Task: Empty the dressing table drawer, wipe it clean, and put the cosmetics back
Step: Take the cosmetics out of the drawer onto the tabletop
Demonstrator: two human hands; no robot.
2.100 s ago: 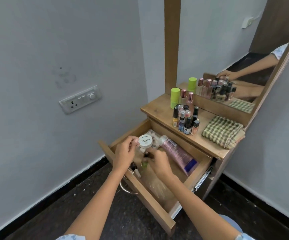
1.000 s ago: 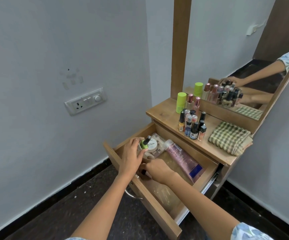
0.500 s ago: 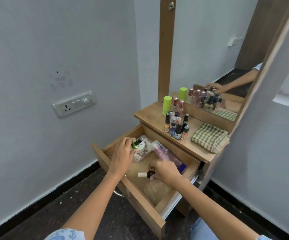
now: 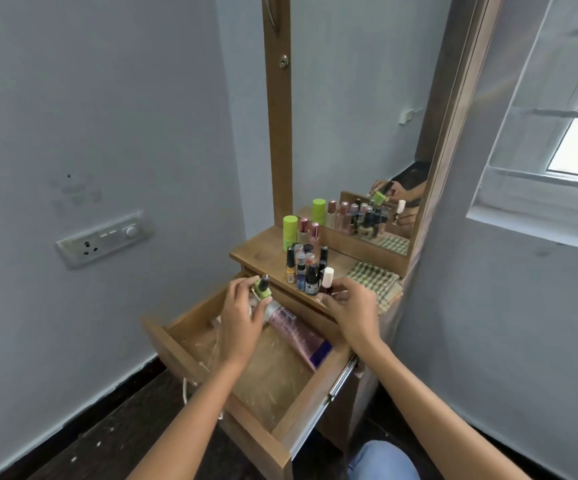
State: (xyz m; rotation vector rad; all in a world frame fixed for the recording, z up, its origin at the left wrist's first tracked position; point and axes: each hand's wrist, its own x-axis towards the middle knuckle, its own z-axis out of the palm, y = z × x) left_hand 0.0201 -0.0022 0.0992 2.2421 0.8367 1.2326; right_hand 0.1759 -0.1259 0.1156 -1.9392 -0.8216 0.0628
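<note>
The wooden drawer (image 4: 190,351) stands pulled out below the dressing table top (image 4: 263,249). My left hand (image 4: 242,320) holds a green nail polish bottle (image 4: 261,289) above the drawer's back left corner. My right hand (image 4: 349,306) pinches a dark bottle with a white cap (image 4: 327,280) at the table top's front edge, beside a cluster of small bottles (image 4: 303,268). A pink tube (image 4: 298,332) lies along the drawer's back wall. A white jar is mostly hidden under my left hand.
A green checked cloth (image 4: 372,275) lies folded on the right of the table top. A green cylinder (image 4: 290,233) and two pink-capped bottles stand at the back by the mirror (image 4: 367,133). A switch plate (image 4: 103,239) is on the left wall.
Both hands rose out of the drawer. My right hand carried the white-capped bottle up to the table top; my left lifted the green bottle toward the table edge.
</note>
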